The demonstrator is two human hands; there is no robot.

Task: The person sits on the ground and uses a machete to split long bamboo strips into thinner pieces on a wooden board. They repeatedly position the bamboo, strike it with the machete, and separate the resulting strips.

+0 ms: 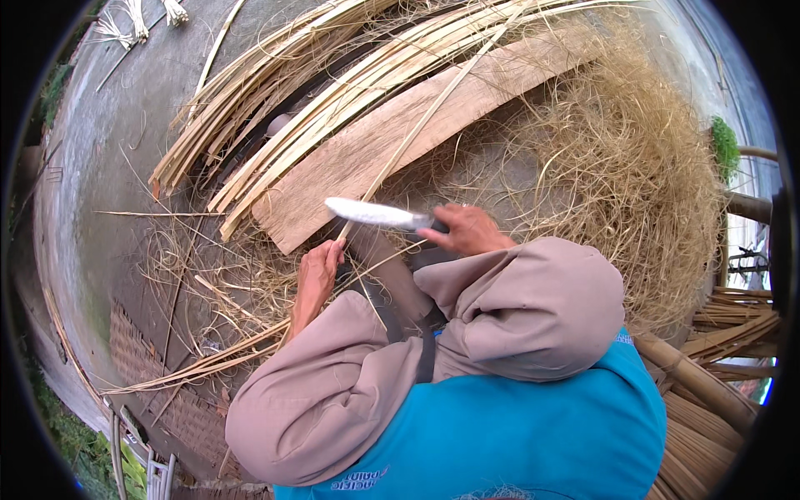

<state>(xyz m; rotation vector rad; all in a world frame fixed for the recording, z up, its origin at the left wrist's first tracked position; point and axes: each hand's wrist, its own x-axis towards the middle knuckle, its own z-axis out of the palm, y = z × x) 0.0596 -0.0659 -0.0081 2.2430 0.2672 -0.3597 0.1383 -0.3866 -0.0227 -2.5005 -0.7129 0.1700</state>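
Note:
My right hand point(468, 230) is closed round the dark handle of a knife point(375, 212). Its broad, pale blade points left and lies across a long bamboo strip point(417, 133). My left hand point(317, 271) pinches the near end of that strip, just below the blade, in front of my left knee. From there the strip runs up and to the right, over a wide wooden plank point(358, 167). Whether the blade's edge touches the strip cannot be made out.
Bundles of split bamboo strips point(275, 83) lie beyond the plank. A large heap of thin curly shavings point(625, 183) spreads on the right. More shavings and loose slivers point(225, 308) litter the ground at left, near a woven mat point(167, 392). A bamboo pole point(700, 383) stands at lower right.

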